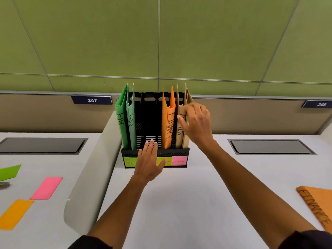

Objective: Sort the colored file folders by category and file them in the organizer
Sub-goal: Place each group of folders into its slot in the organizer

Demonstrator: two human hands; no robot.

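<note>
Paper slips lie at your far left on the bench (179, 203): a green one (9, 172), a pink one (46, 188) and an orange one (15, 213), all well apart from the work. Moving right, the black organizer (179, 153) stands against the partition, with two green HR folders (125, 119) upright in its left compartment and the middle slots bare. Your left hand (148, 163) lies flat with straight fingers against the organizer's front lip, covering part of the label strip, so it steadies the rack and grips nothing. Next comes one orange FINANCE folder (168, 123), upright, and beside it the brown ADMIN folders (180, 126) in the rightmost compartment. Your right hand (196, 121) has its fingers curled over the ADMIN folders' top edges, thumb against the front one, seemingly seating or straightening them. A second orange FINANCE folder (318, 203) lies flat at your far right, not yet filed. The risk I see: the ADMIN folders lean and splay at the top, so pressing down unevenly could buckle one or tip it against its orange neighbour; and if your left hand lifts too soon, the light rack may slide back.
</note>
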